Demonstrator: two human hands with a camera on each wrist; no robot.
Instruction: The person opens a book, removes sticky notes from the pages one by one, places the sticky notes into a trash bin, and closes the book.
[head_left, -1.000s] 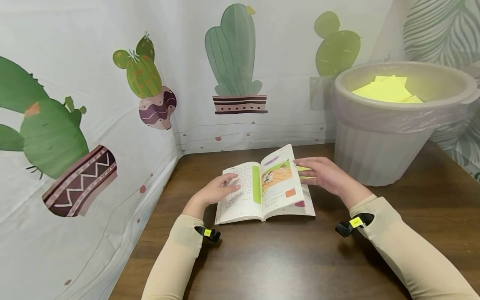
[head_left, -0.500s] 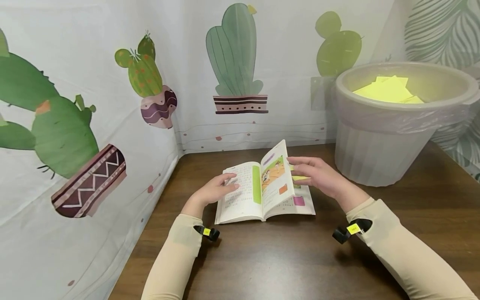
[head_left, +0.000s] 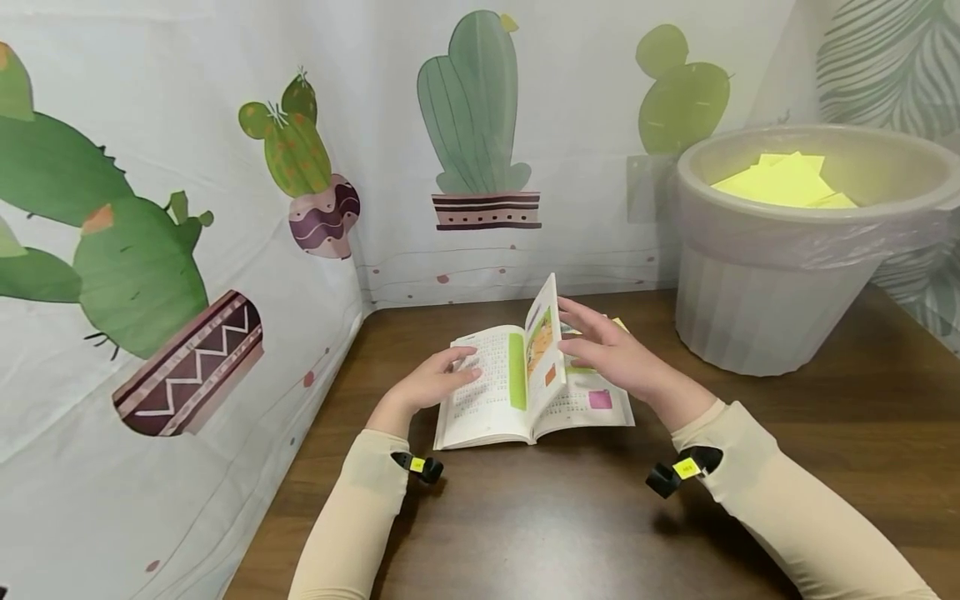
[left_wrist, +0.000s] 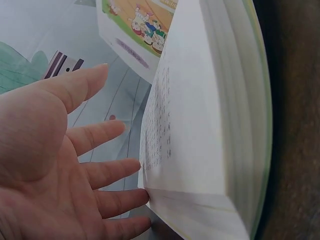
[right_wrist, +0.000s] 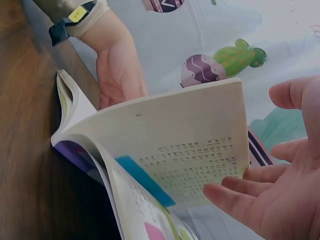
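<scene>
An open book (head_left: 487, 421) lies on the table, with printed text and a green strip on its left page. Near its middle a raised leaf or thin bundle of leaves (head_left: 543, 350) stands almost upright. My left hand (head_left: 431, 379) is at the left page, its loosely extended fingers by the page edge in the left wrist view. Behind the raised part is my right hand (head_left: 630, 362); in the right wrist view its extended fingers (right_wrist: 227, 195) touch the back of the raised leaf (right_wrist: 195, 130), thumb apart. My right hand hides part of the right page.
A grey lined bin (head_left: 772, 308) stands at the back right of the brown table (head_left: 570, 525). Yellow papers (head_left: 787, 179) lie inside it. Cactus-print cloth (head_left: 585, 100) hangs behind and at the left.
My right hand has moved left, swinging the raised part of the book from a low slant to nearly upright. More of the right page shows. My left hand has stayed in place.
</scene>
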